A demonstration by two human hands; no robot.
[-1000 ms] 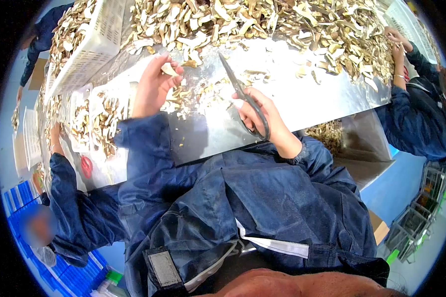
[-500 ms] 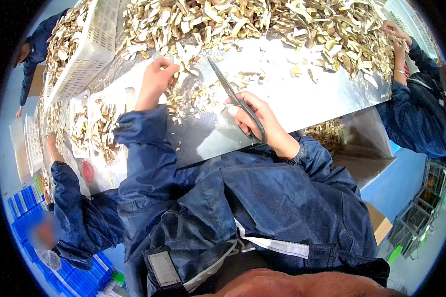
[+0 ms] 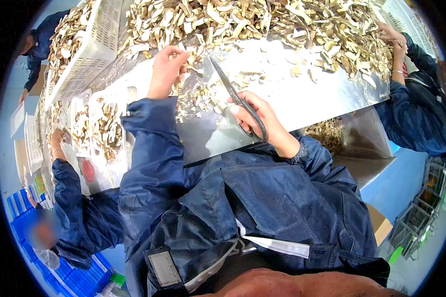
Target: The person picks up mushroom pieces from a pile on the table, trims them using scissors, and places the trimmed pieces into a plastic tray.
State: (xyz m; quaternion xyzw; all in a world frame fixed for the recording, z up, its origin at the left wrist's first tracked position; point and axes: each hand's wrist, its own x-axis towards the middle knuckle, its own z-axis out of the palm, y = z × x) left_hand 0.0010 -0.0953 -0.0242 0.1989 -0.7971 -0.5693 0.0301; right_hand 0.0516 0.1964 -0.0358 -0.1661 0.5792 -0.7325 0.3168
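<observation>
My right hand (image 3: 257, 116) is wrapped around dark scissors (image 3: 228, 84), whose blades point up and away over the metal table. The blades look closed together. My left hand (image 3: 168, 71) is beside the near edge of a big heap of dried mushroom slices (image 3: 243, 20), its fingers curled in a pinch. Whatever lies between those fingertips is too small or hidden to make out. Small mushroom scraps (image 3: 205, 96) are scattered on the metal between my two hands.
A white perforated crate (image 3: 91, 54) full of slices stands at the left. Trays of sorted slices (image 3: 105, 126) lie nearer, beside a co-worker's hand (image 3: 58, 137). Another co-worker's hands (image 3: 394, 39) work at the right. The metal table's edge (image 3: 302, 125) runs before me.
My left hand has moved slightly up and right, toward the heap. My right hand and the scissors have stayed almost still. The co-worker's hand at left has shifted over the slices.
</observation>
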